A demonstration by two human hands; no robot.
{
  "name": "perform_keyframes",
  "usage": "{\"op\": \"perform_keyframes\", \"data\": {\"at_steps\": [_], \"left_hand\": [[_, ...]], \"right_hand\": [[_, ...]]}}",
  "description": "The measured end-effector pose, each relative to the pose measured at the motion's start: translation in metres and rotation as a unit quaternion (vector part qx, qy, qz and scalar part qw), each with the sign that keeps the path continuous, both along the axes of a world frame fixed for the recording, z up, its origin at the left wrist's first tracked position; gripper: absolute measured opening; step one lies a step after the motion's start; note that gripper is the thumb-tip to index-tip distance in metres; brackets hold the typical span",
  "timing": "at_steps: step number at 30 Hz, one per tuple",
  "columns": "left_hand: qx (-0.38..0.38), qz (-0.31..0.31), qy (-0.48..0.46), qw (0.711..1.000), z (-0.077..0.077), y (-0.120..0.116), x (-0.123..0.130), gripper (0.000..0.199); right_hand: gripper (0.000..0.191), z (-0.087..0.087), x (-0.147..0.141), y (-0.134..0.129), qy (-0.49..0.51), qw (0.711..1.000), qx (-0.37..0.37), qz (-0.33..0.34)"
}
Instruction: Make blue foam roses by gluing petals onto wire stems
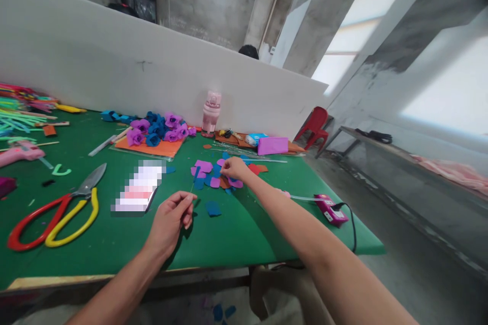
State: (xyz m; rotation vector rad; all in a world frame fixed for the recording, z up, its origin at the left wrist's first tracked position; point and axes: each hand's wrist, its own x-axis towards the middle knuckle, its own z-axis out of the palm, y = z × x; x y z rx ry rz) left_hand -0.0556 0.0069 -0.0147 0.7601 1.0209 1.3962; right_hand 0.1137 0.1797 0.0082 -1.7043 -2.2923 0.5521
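My left hand (176, 212) is closed in a pinch above the near part of the table. Between its thumb and forefinger is a thin stem (192, 186), which slants up to a narrow blue piece at its top. My right hand (233, 168) reaches into a heap of cut paper pieces (203, 166) in purple, blue and brown. Its fingers are bent together at the heap, and what they pinch, if anything, is hidden. One blue paper piece (213, 208) lies alone on the green surface, just right of my left hand.
Large scissors (72, 208) and a phone (137, 188) lie to the left. Purple and blue paper flowers (156, 129) rest on an orange packet (152, 146). Behind stand a pink bottle (211, 114) and white partition (114, 71). A corded purple power strip (331, 209) sits right.
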Motion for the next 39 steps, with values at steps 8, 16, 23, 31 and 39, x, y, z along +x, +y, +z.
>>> {"op": "perform_keyframes", "data": {"at_steps": [8,16,23,31,39], "left_hand": [[0.005,-0.005,-0.004,1.000,-0.001,0.000,-0.001,0.021],[0.001,-0.010,-0.009,1.000,0.000,-0.001,-0.001,0.020],[0.005,-0.011,-0.006,1.000,-0.001,0.001,-0.001,0.022],[0.006,-0.010,-0.005,1.000,-0.001,0.000,-0.002,0.021],[0.005,-0.013,0.001,1.000,0.001,0.000,-0.001,0.020]], "right_hand": [[0.011,-0.006,-0.011,0.007,0.012,0.998,-0.064,-0.001],[0.017,0.006,0.015,0.000,0.172,0.978,-0.109,-0.044],[0.022,0.009,0.026,-0.001,0.251,0.958,-0.129,-0.047],[0.011,0.009,0.039,0.003,0.253,0.956,-0.129,-0.066],[0.007,0.006,0.057,0.008,0.140,0.986,-0.090,-0.030]]}}
